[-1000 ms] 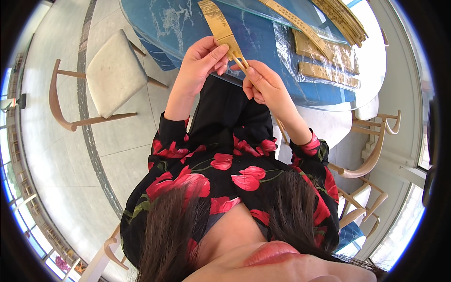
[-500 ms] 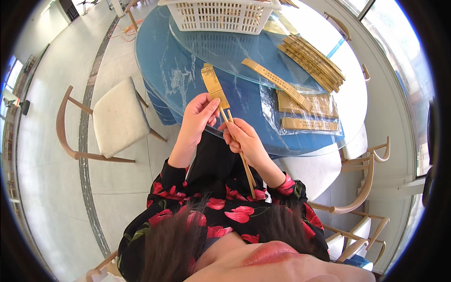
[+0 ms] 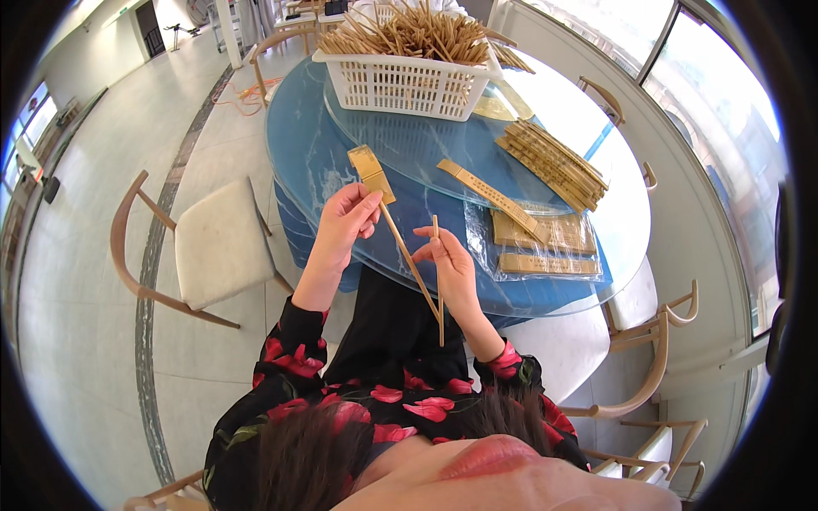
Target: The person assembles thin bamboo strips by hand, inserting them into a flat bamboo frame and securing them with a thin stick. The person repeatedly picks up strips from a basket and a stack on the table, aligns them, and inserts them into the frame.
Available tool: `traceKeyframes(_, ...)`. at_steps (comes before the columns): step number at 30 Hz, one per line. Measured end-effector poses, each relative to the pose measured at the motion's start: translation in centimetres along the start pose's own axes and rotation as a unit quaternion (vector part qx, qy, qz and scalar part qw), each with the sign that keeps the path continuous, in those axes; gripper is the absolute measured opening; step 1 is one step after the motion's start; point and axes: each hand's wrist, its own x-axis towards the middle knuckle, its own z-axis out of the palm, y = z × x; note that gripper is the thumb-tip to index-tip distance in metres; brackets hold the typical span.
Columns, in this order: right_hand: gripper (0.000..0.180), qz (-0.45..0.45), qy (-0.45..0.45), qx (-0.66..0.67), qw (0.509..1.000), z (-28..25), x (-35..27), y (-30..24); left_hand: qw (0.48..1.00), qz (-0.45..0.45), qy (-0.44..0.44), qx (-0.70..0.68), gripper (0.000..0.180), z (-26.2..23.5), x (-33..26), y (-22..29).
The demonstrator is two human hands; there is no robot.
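Observation:
My left hand [image 3: 342, 223] pinches a gold paper chopstick sleeve [image 3: 372, 174] over the near edge of the round table. One wooden chopstick [image 3: 409, 262] slants down from the sleeve's lower end toward my lap. A second chopstick [image 3: 441, 328] stands almost upright in my right hand [image 3: 453, 274], held between thumb and fingers. The lower parts of the two chopsticks meet or cross below my right hand, while their upper ends are apart. Whether the first chopstick's top is inside the sleeve or only under my left fingers, I cannot tell.
On the blue-covered table with its glass turntable [image 3: 375, 111] stands a white basket [image 3: 400, 88] heaped with chopsticks [image 3: 417, 38]. To the right lie a fanned stack of sleeves [image 3: 554, 163], a single sleeve [image 3: 486, 194] and plastic-wrapped sleeves [image 3: 545, 264]. Chairs [image 3: 217, 243] stand on both sides.
The two chopsticks, close together before, have spread apart at the top as my right hand holds one away from the sleeve. The view has tilted up, showing the basket's contents.

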Motion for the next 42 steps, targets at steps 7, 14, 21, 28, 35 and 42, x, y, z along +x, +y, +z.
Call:
traceKeyframes(7, 0.029, 0.065, -0.018, 0.112, 0.991, -0.8, 0.0, -4.7, 0.999, 0.028, -0.025, 0.016, 0.019, 0.3, 0.4, 2.4)
traceKeyframes(14, 0.012, 0.042, -0.068, 0.060, 0.995, 1.0, 0.8, -5.9, 0.996, 0.062, -0.046, 0.050, 0.018, 1.9, 0.4, 4.0)
traceKeyframes(21, 0.007, -0.070, -0.021, -0.057, 0.996, 1.4, 1.4, -5.9, 0.994, 0.076, -0.057, 0.054, 0.017, 2.1, 0.3, 4.4)
traceKeyframes(28, 0.008, -0.057, -0.023, -0.058, 0.996, 1.7, 1.9, -6.3, 0.994, 0.063, -0.061, 0.072, 0.018, 2.6, -0.1, 4.0)
traceKeyframes(35, 0.018, 0.005, -0.015, 0.044, 0.999, 2.6, 0.2, -4.6, 0.992, 0.031, -0.073, 0.094, 0.017, 2.3, -1.3, 2.5)
traceKeyframes(42, 0.024, -0.002, 0.024, 0.113, 0.993, 3.1, -1.6, -3.4, 0.977, -0.026, -0.153, 0.147, 0.014, 2.3, -3.3, 0.7)
